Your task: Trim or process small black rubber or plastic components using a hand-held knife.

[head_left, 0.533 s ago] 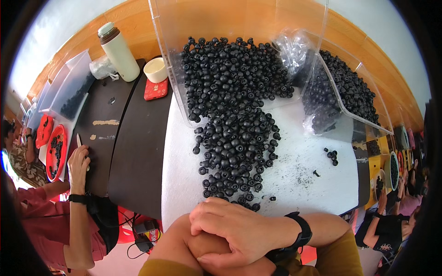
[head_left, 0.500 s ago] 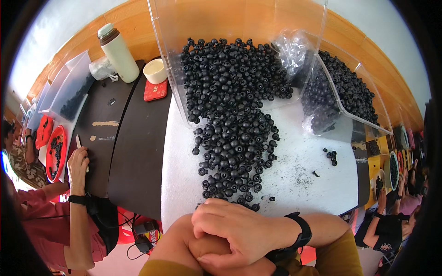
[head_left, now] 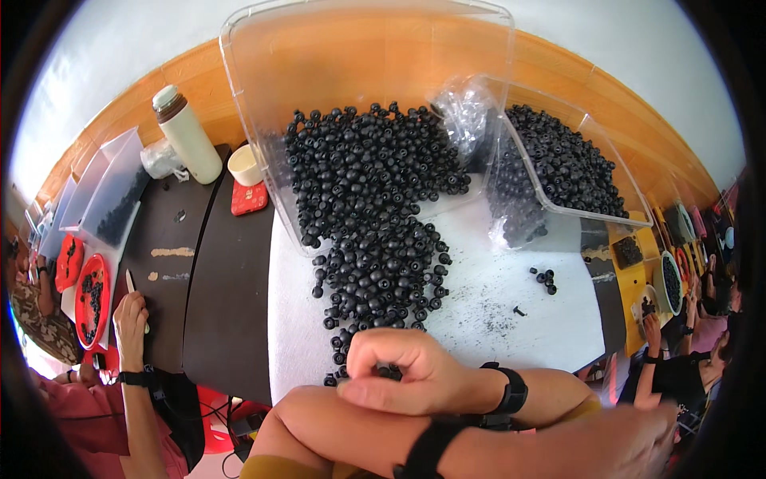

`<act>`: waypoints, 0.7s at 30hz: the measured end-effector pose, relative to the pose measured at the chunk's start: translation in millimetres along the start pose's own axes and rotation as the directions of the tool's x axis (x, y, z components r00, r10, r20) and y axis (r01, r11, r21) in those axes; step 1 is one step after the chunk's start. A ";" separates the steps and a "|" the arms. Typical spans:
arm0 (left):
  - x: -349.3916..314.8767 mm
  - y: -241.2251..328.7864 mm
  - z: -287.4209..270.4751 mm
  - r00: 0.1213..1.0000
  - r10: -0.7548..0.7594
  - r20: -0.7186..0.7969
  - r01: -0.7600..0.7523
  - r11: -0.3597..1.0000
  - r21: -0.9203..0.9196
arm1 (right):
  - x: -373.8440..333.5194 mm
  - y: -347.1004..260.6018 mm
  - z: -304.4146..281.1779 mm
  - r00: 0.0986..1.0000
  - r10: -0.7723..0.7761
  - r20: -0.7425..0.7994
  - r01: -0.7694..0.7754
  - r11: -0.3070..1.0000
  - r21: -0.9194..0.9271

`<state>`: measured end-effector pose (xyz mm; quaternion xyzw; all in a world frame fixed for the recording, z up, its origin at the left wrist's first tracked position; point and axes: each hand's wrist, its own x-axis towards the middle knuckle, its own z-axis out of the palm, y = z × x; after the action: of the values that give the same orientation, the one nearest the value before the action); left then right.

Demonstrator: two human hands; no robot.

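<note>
My arms are crossed over the near edge of a white sheet (head_left: 558,319). My right hand (head_left: 403,369) is loosely curled above the near end of a pile of small black round parts (head_left: 383,263), its thumb just over my left forearm. Several parts show through the gap between thumb and fingers, and none is plainly held. My left forearm, with a black band (head_left: 431,447), reaches across to the lower right. There my left hand (head_left: 638,435) is blurred by motion, so its fingers cannot be read. The parts spill from a clear plastic box (head_left: 239,104) lying on its side.
A second clear box (head_left: 590,209) of black parts and a plastic bag (head_left: 511,215) stand at the back right. A few loose parts (head_left: 545,279) lie right. Left are a bottle (head_left: 191,140), cream cup (head_left: 245,165), red tray (head_left: 93,299) and a co-worker's hand (head_left: 129,319).
My left hand has come out from below and swung to the lower right. My right hand has lifted off my left arm toward the pile. The whole view has shifted slightly.
</note>
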<state>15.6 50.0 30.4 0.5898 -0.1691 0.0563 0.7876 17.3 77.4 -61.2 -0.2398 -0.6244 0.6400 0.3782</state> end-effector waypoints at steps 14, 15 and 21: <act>-49.0 73.0 -31.3 0.658 0.487 -0.574 -0.577 0.816 0.032 | -21.7 -84.0 -39.9 0.380 -0.531 -0.757 0.635 0.745 -0.204; -70.1 69.8 -56.5 0.726 0.592 -0.351 -0.567 0.803 0.183 | -22.1 -96.2 -40.0 0.363 -0.612 -0.702 0.657 0.703 -0.273; -101.6 108.7 -23.9 0.657 0.682 -0.322 -0.573 0.729 0.375 | -72.0 -132.5 -33.6 0.069 -0.805 -0.589 0.646 0.486 -0.589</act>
<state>-106.1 116.3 89.6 0.5559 -0.1734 0.4781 0.6575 111.1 33.1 53.3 -0.1920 -0.4523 0.1107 0.8639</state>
